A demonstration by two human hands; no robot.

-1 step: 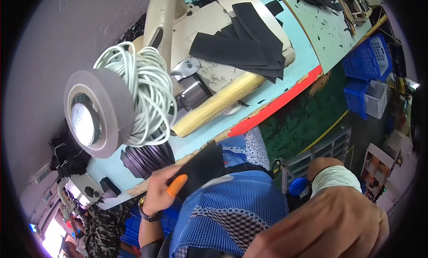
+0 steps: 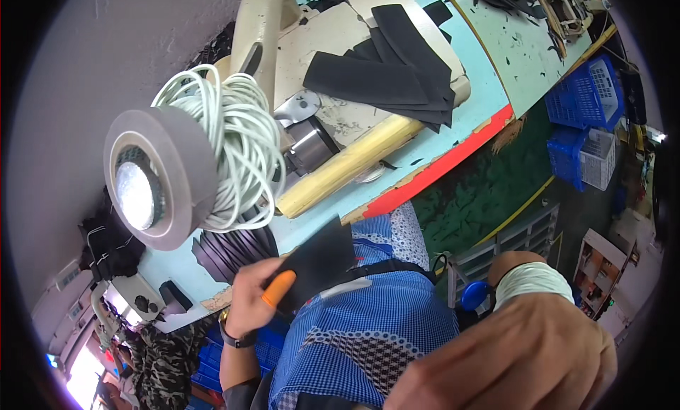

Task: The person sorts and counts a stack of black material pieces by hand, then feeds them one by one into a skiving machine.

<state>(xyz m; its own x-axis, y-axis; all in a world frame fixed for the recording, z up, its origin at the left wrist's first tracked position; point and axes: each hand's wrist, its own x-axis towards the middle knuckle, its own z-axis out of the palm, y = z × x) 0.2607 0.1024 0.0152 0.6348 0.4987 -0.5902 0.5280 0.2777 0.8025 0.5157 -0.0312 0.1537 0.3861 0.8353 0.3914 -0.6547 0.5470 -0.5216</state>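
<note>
The left hand (image 2: 249,302) grasps a black piece (image 2: 319,260) with its fingers beside the bench (image 2: 453,137); the right hand (image 2: 524,360) is clenched, near the lamp (image 2: 152,180) and cord coil (image 2: 237,144).

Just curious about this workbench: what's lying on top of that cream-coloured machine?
A fanned stack of dark flat strips lies on the cream machine, overlapping one another. What is beneath the stack cannot be seen. Further down, the left hand holds another dark piece.

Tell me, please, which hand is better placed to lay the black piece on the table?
Likely the left hand: it already grips the black piece at the table edge; the right hand is off the table.
</note>
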